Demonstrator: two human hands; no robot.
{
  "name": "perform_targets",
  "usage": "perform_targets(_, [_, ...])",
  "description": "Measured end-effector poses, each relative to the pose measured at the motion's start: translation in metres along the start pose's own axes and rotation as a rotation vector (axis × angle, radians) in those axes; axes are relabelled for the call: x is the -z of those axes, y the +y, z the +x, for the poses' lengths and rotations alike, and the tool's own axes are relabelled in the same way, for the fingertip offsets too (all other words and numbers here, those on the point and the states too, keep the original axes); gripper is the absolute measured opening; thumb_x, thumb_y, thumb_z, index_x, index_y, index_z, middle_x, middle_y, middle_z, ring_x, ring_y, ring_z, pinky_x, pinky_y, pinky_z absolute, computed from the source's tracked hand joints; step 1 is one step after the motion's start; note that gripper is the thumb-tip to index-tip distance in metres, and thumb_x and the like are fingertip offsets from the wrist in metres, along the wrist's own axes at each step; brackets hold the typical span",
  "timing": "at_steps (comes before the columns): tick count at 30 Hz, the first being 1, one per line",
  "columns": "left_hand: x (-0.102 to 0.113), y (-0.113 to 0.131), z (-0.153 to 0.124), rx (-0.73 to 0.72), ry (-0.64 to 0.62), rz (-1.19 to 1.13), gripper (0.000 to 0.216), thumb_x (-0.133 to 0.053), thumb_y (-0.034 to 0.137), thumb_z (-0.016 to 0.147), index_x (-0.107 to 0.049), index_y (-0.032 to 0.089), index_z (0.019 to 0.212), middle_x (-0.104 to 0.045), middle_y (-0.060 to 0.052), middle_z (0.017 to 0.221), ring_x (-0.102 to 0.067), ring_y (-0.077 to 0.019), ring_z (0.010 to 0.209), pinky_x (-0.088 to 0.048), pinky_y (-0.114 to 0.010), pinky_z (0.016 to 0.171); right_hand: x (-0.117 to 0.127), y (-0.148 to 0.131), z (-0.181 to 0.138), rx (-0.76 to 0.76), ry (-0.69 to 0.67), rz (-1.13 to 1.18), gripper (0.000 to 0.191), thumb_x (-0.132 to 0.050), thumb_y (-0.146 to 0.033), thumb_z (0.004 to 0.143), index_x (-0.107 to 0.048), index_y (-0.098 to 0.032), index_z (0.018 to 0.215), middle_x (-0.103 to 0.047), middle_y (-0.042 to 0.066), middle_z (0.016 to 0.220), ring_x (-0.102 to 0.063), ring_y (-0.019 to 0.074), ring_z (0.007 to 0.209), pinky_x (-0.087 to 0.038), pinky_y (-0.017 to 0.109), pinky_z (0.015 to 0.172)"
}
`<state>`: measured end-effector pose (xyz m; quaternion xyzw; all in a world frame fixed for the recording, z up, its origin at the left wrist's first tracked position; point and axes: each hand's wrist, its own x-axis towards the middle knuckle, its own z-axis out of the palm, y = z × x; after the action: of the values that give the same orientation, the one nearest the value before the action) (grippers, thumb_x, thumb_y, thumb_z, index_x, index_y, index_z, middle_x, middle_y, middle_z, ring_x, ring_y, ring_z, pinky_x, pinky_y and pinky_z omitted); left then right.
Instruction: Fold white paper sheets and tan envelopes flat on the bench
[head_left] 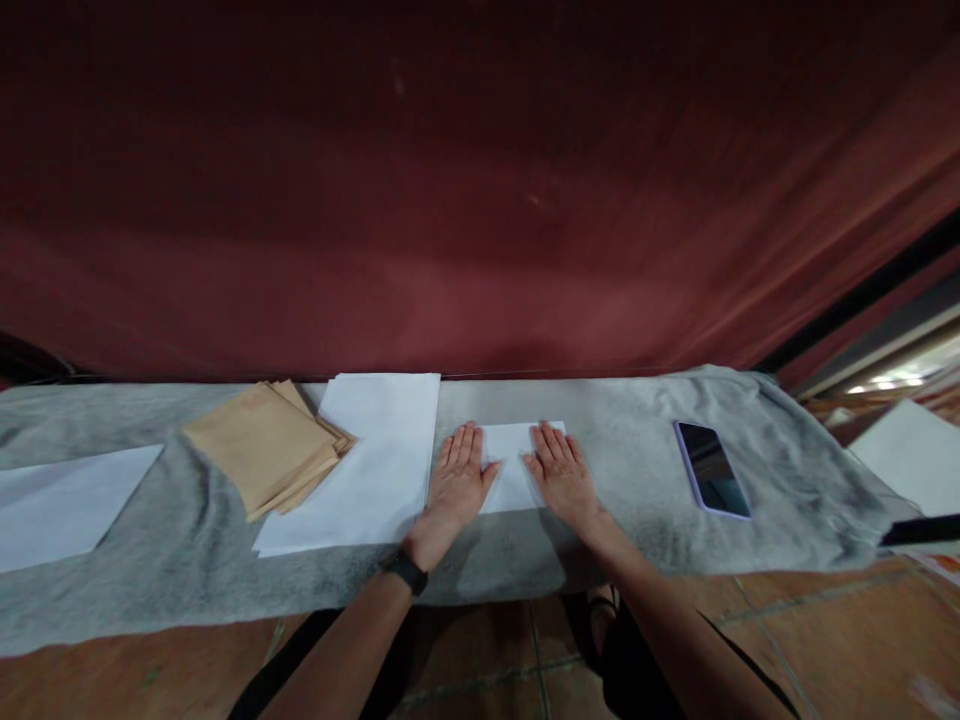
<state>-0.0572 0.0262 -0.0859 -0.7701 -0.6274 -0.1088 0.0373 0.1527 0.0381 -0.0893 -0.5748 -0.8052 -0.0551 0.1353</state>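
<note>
A small white sheet of paper (pixel 511 470), possibly folded, lies flat on the grey cloth in front of me. My left hand (pixel 459 475) rests palm down over its left edge, fingers out straight and thumb turned inward. On the right edge my right hand (pixel 561 472) lies flat too, its fingers pointing away from me. Neither hand grips anything, and the paper's two side edges are partly hidden under them. Just left of my left hand is a stack of larger white sheets (pixel 382 460), with several brown paper envelopes (pixel 262 445) overlapping its left side.
Grey cloth (pixel 630 500) covers the long, narrow surface. A phone in a purple case (pixel 712 470) lies to the right, and another white sheet (pixel 67 505) at the far left. Behind hangs a dark red curtain (pixel 480 220). Tiled floor (pixel 510 650) shows below the front edge.
</note>
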Motion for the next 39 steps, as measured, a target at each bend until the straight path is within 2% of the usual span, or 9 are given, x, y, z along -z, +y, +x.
perform_targets(6, [-0.001,-0.004,0.0,0.038,0.022,0.025,0.07,-0.028,0.055,0.101,-0.033,0.009,0.154,-0.037,-0.017,0.159,-0.033,-0.0273,0.149,-0.029,-0.045,0.122,-0.004,0.012,-0.004,-0.059,0.024,0.001,0.058,-0.028,-0.044,0.105,-0.038,-0.013,0.154,-0.042,0.015,0.157,-0.041,0.0298,0.143,-0.031,0.048,0.116])
perform_targets(11, [0.0,-0.006,0.001,0.066,0.012,0.035,0.07,-0.029,0.052,0.101,-0.037,0.003,0.151,-0.037,-0.02,0.158,-0.032,-0.0299,0.149,-0.029,-0.047,0.121,-0.005,0.019,-0.009,-0.115,0.028,0.003,0.063,-0.027,-0.046,0.105,-0.039,-0.006,0.151,-0.043,0.018,0.155,-0.042,0.0316,0.141,-0.03,0.049,0.116])
perform_targets(15, [0.002,0.003,-0.003,0.059,0.043,0.023,0.067,-0.03,0.047,0.102,-0.035,0.004,0.152,-0.034,-0.021,0.159,-0.029,-0.0317,0.15,-0.028,-0.051,0.121,0.002,0.022,-0.005,-0.157,0.045,0.049,0.055,-0.031,-0.04,0.104,-0.046,-0.01,0.148,-0.049,0.017,0.151,-0.046,0.0303,0.137,-0.033,0.048,0.113])
perform_targets(20, [0.007,0.025,-0.013,-0.122,0.004,-0.009,0.064,-0.033,0.049,0.102,-0.033,0.011,0.154,-0.033,-0.014,0.162,-0.025,-0.0287,0.152,-0.024,-0.052,0.123,0.02,0.03,0.006,-0.315,-0.018,0.114,0.043,-0.038,-0.028,0.1,-0.057,-0.013,0.135,-0.068,0.016,0.123,-0.065,0.026,0.109,-0.047,0.037,0.092])
perform_targets(22, [0.009,0.03,-0.017,-0.146,-0.013,-0.015,0.064,-0.034,0.05,0.102,-0.034,0.013,0.154,-0.032,-0.014,0.162,-0.025,-0.0286,0.152,-0.024,-0.054,0.123,0.027,0.031,0.008,-0.365,-0.062,0.129,0.038,-0.04,-0.027,0.1,-0.059,-0.015,0.13,-0.07,0.013,0.111,-0.068,0.0229,0.095,-0.049,0.032,0.083])
perform_targets(24, [0.009,0.032,-0.019,-0.145,-0.027,-0.014,0.064,-0.034,0.05,0.102,-0.036,0.011,0.153,-0.032,-0.015,0.161,-0.025,-0.0289,0.152,-0.024,-0.055,0.123,0.032,0.03,0.009,-0.406,-0.106,0.143,0.033,-0.042,-0.028,0.1,-0.061,-0.016,0.125,-0.07,0.011,0.108,-0.07,0.0208,0.088,-0.049,0.029,0.077])
perform_targets(28, [0.01,0.031,-0.019,-0.143,-0.046,-0.016,0.064,-0.033,0.051,0.103,-0.037,0.011,0.152,-0.033,-0.016,0.161,-0.024,-0.0286,0.152,-0.022,-0.055,0.123,0.038,0.029,0.008,-0.457,-0.192,0.21,0.027,-0.047,-0.026,0.098,-0.059,-0.017,0.121,-0.071,0.01,0.108,-0.07,0.0204,0.092,-0.048,0.027,0.078])
perform_targets(32, [0.013,0.031,-0.017,-0.14,-0.062,-0.022,0.064,-0.036,0.049,0.103,-0.036,0.01,0.153,-0.03,-0.016,0.162,-0.023,-0.0292,0.152,-0.021,-0.053,0.124,0.038,0.034,0.01,-0.479,-0.264,0.308,0.025,-0.049,-0.022,0.097,-0.058,-0.017,0.119,-0.074,0.006,0.099,-0.071,0.0197,0.092,-0.047,0.026,0.078])
perform_targets(39, [0.013,0.037,-0.021,-0.162,-0.099,-0.056,0.062,-0.04,0.047,0.101,-0.037,0.011,0.152,-0.03,-0.015,0.162,-0.024,-0.0303,0.152,-0.023,-0.055,0.123,0.036,0.041,0.007,-0.479,-0.248,0.317,0.03,-0.05,-0.02,0.094,-0.058,-0.02,0.123,-0.074,0.005,0.097,-0.071,0.0205,0.091,-0.049,0.028,0.081])
